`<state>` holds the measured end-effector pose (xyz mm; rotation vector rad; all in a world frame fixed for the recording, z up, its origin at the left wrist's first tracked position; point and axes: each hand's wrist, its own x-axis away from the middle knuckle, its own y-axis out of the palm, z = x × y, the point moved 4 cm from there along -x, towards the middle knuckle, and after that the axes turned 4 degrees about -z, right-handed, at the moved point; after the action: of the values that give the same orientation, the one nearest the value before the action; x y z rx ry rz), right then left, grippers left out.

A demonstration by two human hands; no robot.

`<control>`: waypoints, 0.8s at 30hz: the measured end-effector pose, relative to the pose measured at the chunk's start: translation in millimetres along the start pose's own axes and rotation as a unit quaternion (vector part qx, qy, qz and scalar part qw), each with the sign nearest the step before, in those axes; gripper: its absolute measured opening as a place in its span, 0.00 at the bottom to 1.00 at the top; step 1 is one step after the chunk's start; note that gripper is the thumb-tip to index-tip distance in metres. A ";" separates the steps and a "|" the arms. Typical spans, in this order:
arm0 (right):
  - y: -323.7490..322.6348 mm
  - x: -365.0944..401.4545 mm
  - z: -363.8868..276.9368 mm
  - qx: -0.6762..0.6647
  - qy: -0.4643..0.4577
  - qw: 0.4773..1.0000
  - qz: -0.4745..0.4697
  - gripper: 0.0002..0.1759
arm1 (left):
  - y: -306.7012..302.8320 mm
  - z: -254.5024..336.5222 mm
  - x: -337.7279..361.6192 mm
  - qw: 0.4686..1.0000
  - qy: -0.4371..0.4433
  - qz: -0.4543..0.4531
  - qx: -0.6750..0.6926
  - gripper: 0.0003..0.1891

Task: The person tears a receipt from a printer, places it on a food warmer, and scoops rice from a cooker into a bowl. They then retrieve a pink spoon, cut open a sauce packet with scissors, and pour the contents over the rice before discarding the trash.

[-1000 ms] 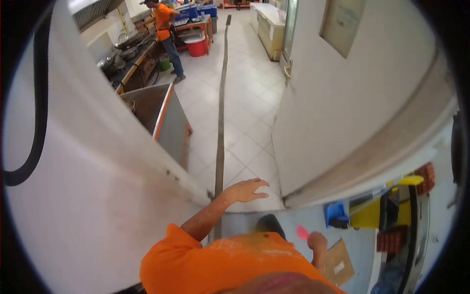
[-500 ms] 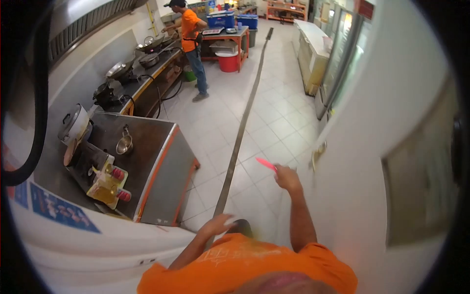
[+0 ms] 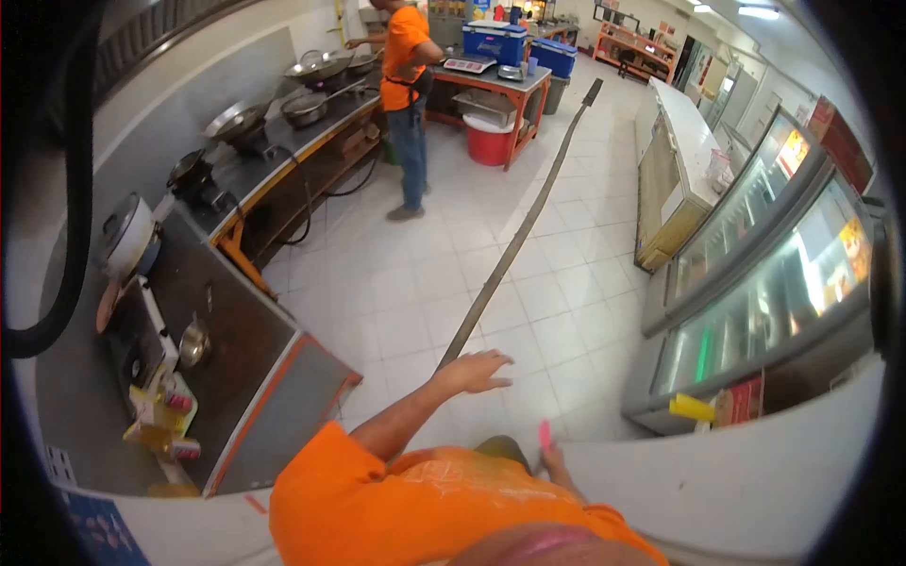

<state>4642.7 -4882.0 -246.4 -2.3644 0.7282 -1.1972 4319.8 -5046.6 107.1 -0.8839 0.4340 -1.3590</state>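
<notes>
My left hand (image 3: 475,372) is stretched out in front of my orange shirt with its fingers apart and nothing in it, above the tiled floor. Low beside my body, my right hand (image 3: 555,462) is closed on a pink knife (image 3: 545,435), which points upward in the view. Part of that hand is hidden by the shirt. A long dark strip (image 3: 510,255) runs along the floor past my left hand.
At the upper left a person in an orange shirt (image 3: 404,57) stands by stoves with pans (image 3: 238,121). A metal counter (image 3: 241,340) holds a small pot (image 3: 194,341). Glass-door fridges (image 3: 755,302) and a chest freezer (image 3: 661,189) stand right. A red bucket (image 3: 488,141) is under a table.
The view has turned right, showing more of the fridges. My left hand has reached forward and up, and my right hand with the knife has dropped closer to my body.
</notes>
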 end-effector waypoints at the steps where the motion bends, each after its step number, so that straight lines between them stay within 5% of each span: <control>1: -14.2 13.2 13.4 -0.055 0.028 0.998 0.031 0.22 | -31.0 9.9 -46.1 0.999 0.035 0.007 -0.030 0.28; 6: -86.8 -43.1 15.5 -0.067 0.156 0.985 0.028 0.26 | -134.4 18.5 -237.2 0.995 0.096 0.019 0.004 0.26; 9: -146.1 -128.6 -18.2 -0.072 0.171 0.982 0.034 0.28 | -111.6 -52.7 -350.9 0.989 0.102 0.034 0.101 0.28; 11: -186.6 -195.3 -55.2 -0.068 0.164 0.983 0.039 0.29 | -60.6 -138.2 -394.6 0.999 -0.012 0.038 0.023 0.30; 12: -206.9 -237.7 -76.1 -0.064 0.155 0.985 0.044 0.30 | -33.1 -188.0 -402.2 0.993 -0.081 -0.030 -0.076 0.33; 13: -228.2 -285.4 -99.2 -0.060 0.139 0.987 0.054 0.30 | -49.5 -197.1 -389.0 0.957 -0.183 -0.190 -0.119 0.34; 14: -249.6 -339.6 -127.3 -0.052 0.115 0.990 0.063 0.31 | -77.2 -198.4 -376.7 0.939 -0.234 -0.242 -0.073 0.35; 15: -270.2 -395.5 -156.6 -0.039 0.087 0.993 0.069 0.32 | -26.0 -282.0 -384.9 0.961 -0.201 -0.184 0.044 0.36; 16: -276.0 -496.0 -159.5 -0.041 0.054 0.995 0.076 0.31 | -45.0 -292.6 -386.0 0.945 -0.239 -0.196 0.110 0.39; 18: -334.6 -598.8 -288.3 0.062 -0.082 0.994 0.047 0.24 | -90.6 -319.7 -386.8 0.922 -0.314 -0.184 0.130 0.42; 19: -355.6 -649.1 -336.8 -0.037 -0.137 0.985 0.099 0.17 | -97.2 -342.5 -389.7 0.917 -0.347 -0.159 0.114 0.42; 21: -408.3 -684.0 -455.8 -0.151 -0.134 0.977 0.062 0.15 | -138.7 -368.5 -426.0 0.888 -0.402 -0.208 0.081 0.41; 24: -439.0 -734.7 -525.3 -0.215 -0.074 0.974 0.014 0.13 | -197.7 -420.3 -554.1 0.901 -0.385 -0.193 0.059 0.41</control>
<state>3962.7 -4147.6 -165.8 -2.7405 1.0526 -0.9084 3773.1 -4633.0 -122.8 -1.3611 -0.4549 -1.2416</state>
